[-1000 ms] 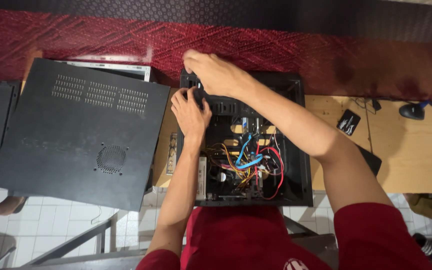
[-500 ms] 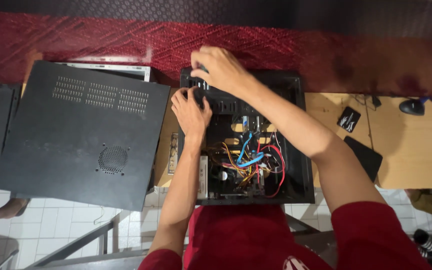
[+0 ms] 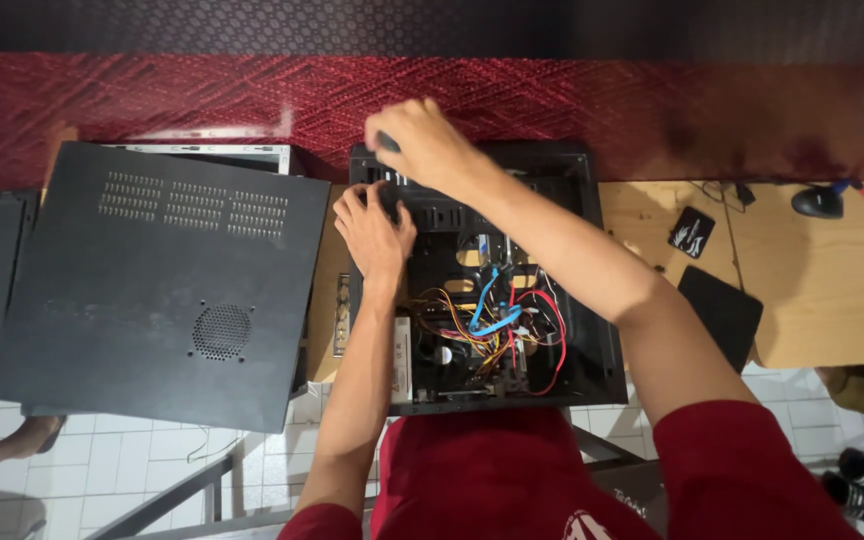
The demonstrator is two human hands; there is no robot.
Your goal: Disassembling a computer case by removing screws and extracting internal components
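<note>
The open computer case point(image 3: 487, 290) lies at the bench's point(image 3: 822, 290) near edge, long axis running away from the person. The right hand point(image 3: 422, 145) pinches a small dark knob-like part at its far rim; the left hand point(image 3: 374, 228), fingers spread, presses just beside it.

Wooden table point(image 3: 832, 300) — bearing open computer case point(image 3: 592, 360), black side panel point(image 3: 152, 290), black pad point(image 3: 720, 312).

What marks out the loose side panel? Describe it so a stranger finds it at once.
Start at the open computer case in the middle, where both hands work. Just left of it lies the side panel, a big flat black sheet. Unlike its neighbours, it has rows of vent slots and one round perforated grille.
</note>
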